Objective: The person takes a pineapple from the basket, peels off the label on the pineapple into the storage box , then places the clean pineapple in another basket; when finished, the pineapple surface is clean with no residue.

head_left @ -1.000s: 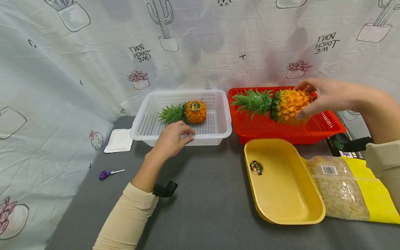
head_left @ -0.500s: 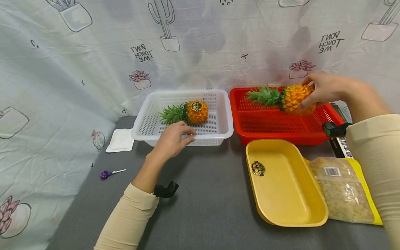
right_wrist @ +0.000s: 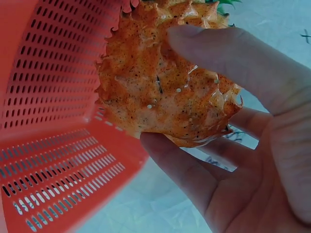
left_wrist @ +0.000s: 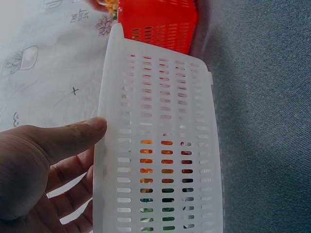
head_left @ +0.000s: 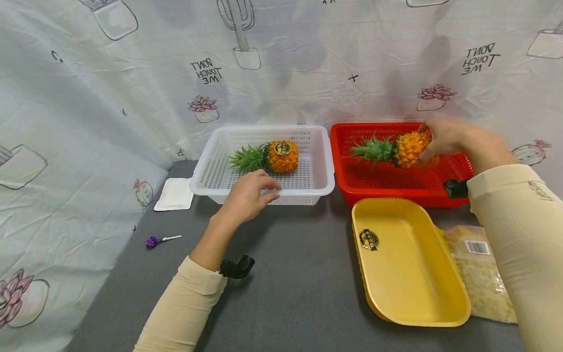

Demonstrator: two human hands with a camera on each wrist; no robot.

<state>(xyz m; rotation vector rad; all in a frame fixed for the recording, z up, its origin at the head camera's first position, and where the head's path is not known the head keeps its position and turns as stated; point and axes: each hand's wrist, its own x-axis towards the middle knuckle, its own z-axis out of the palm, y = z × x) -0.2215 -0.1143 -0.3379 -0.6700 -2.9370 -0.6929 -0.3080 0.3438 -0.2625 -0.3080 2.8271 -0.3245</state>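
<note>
My right hand (head_left: 445, 137) grips an orange pineapple (head_left: 410, 148) by its base end, thumb and fingers curled round it. Its green crown points left, and the fruit is low within the red basket (head_left: 391, 191). The right wrist view shows the spiky skin (right_wrist: 150, 87) close by the basket's slotted wall. At the front rim of the white basket (head_left: 316, 188) is my left hand (head_left: 249, 195). In the left wrist view its thumb (left_wrist: 77, 138) touches the rim, with the fingers on the other side of it. A second pineapple (head_left: 283, 157) with a round label lies inside the white basket.
A yellow tray (head_left: 409, 274) stands before the red basket, beside a clear-and-yellow bag (head_left: 479, 278) partly covered by my right sleeve. On the left lie a white packet (head_left: 174, 194) and a purple-wrapped lollipop (head_left: 154, 241). A printed curtain (head_left: 281, 73) hangs behind both baskets.
My right hand has brought the pineapple back and down into the red basket, the forearm swinging over the bag. The left hand stays at the white basket's rim. The view has shifted slightly.
</note>
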